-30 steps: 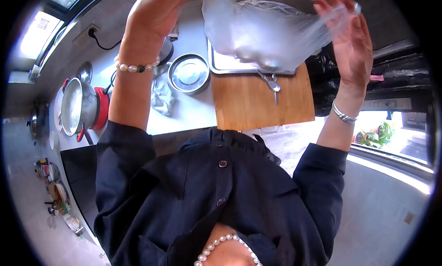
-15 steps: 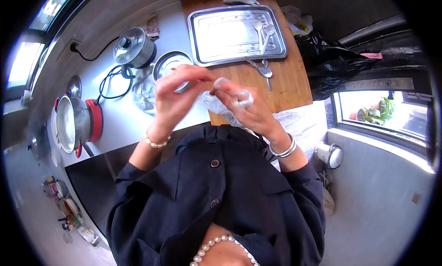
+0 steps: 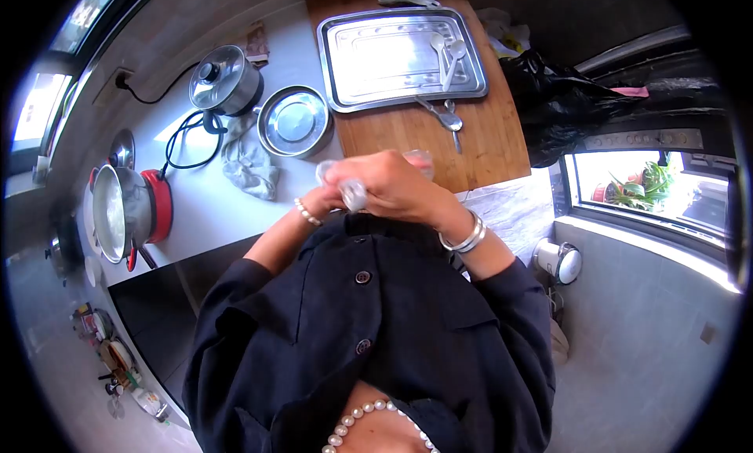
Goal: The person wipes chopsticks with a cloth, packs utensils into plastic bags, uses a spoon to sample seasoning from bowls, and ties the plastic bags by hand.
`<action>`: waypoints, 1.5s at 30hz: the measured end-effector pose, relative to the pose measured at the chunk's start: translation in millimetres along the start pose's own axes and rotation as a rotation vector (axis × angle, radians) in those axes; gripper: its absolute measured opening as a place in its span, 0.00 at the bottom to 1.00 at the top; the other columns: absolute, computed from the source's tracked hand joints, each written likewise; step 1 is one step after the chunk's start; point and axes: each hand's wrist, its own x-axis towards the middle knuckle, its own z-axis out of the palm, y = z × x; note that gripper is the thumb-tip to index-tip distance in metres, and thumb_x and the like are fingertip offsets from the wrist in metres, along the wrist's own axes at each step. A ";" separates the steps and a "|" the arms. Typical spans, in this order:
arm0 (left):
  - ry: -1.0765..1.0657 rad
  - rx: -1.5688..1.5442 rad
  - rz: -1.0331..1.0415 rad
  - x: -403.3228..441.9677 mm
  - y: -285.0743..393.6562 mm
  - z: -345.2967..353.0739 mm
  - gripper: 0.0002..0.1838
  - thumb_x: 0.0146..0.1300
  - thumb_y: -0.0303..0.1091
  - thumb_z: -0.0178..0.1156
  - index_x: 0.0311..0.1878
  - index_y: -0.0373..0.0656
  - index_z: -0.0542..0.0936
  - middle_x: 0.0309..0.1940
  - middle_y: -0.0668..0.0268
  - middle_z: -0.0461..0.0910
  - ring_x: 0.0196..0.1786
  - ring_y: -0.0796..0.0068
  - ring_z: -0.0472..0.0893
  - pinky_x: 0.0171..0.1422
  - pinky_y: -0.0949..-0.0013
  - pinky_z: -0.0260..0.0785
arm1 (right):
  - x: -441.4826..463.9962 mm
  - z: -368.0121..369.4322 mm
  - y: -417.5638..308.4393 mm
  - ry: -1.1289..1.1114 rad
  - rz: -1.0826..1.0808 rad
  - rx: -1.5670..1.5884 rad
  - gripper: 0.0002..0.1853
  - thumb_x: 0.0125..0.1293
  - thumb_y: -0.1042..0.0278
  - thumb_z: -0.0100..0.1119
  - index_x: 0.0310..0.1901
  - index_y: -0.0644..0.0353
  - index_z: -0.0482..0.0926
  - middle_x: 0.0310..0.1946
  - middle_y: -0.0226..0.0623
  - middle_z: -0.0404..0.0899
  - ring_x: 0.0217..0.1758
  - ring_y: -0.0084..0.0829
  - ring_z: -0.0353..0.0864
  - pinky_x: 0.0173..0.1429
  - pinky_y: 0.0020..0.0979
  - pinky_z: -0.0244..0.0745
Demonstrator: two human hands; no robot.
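My right hand (image 3: 392, 188), with silver bangles at its wrist, is closed around crumpled clear plastic (image 3: 354, 195) in front of my waist. Loose bits of this thin plastic stick out on both sides of the fist; whether it is a bag or a glove I cannot make out. My left hand (image 3: 328, 197), with a pearl bracelet, meets the right one from the left. Most of its fingers are hidden behind the right hand and the plastic. Just beyond both hands is the wooden board (image 3: 376, 143).
A metal tray (image 3: 369, 57) holding two white spoons (image 3: 455, 61) lies on the board, with metal spoons (image 3: 449, 121) below it. Leftward are a round metal pan (image 3: 296, 122), a grey cloth (image 3: 249, 167), a lidded pot (image 3: 227, 80) and a steaming red-sided pot (image 3: 159, 206).
Both hands have come down closer to my body and together. The right hand now covers much of the left, and the round metal pan is uncovered.
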 end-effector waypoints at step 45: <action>0.310 0.314 -0.045 36.1 8.8 2.8 0.11 0.64 0.38 0.46 0.37 0.41 0.74 0.27 0.68 0.75 0.32 0.76 0.73 0.38 0.72 0.66 | -123.9 -88.8 115.4 0.201 1.209 -0.608 0.10 0.54 0.63 0.61 0.32 0.61 0.79 0.31 0.42 0.80 0.36 0.40 0.80 0.41 0.36 0.74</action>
